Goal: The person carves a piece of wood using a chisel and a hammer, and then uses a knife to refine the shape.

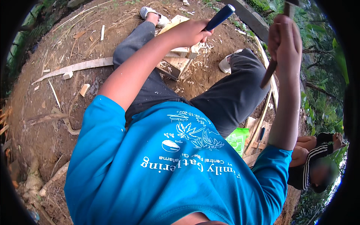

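My left hand is closed around a chisel with a blue handle and a metal-capped end. Its blade is hidden behind the hand and the wood. Just below and beyond that hand, pale wood blocks lie between my legs, with notches and cut edges showing. My right hand is raised at the upper right, its fingers wrapped round the wooden handle of a hammer. The dark hammer head is partly cut off by the picture's top edge. The hammer is apart from the chisel.
Shavings and offcuts litter the brown soil. A long wood strip lies at left. By my right leg are a green bag, long thin sticks and another blue-handled tool. A person in dark clothes sits at far right.
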Tool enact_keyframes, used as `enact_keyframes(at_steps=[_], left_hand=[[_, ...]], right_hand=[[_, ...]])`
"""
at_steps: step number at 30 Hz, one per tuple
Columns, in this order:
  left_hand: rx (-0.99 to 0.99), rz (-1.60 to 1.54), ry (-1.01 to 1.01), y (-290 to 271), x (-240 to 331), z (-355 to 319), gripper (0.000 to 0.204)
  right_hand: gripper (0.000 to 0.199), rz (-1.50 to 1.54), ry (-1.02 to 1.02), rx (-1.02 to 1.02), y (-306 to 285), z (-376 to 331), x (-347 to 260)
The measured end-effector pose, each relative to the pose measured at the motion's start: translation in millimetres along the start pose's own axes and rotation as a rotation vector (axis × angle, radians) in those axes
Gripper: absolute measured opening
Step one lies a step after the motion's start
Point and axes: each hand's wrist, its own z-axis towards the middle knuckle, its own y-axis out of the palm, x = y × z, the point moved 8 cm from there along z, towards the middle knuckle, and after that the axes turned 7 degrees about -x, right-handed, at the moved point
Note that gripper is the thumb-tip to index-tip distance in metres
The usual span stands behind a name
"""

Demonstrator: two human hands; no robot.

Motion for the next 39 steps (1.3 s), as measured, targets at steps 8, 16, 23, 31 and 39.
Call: enact_keyframes(at_steps=[8, 16, 23, 31, 39], left_hand=[[-0.029, 0.071, -0.039, 1.0, -0.6, -0.3, 0.022], [-0.061, 0.08, -0.091, 2.1, 2.2, 5.5, 0.022], [-0.075, 0.067, -0.076, 5.5, -8.7, 8.7, 0.022], [-0.102, 0.072, -0.101, 4.7, -5.7, 13.4, 0.023], [-0.092, 0.092, -0.123, 1.8, -3.1, 12.8, 0.023]], right_hand=[[0.027, 0.076, -0.042, 0.113, -0.5, 2.8, 11.6], [0.028, -0.187, 0.003, 0.07, 3.3, 0.3, 19.3], [0.032, -0.143, 0.05, -0.034, 7.8, -0.3, 31.0], [0.03, -0.103, 0.2, -0.09, 14.6, -3.8, 42.3], [0.039, -0.31, 0.246, -0.158, 15.8, -2.6, 51.7]])
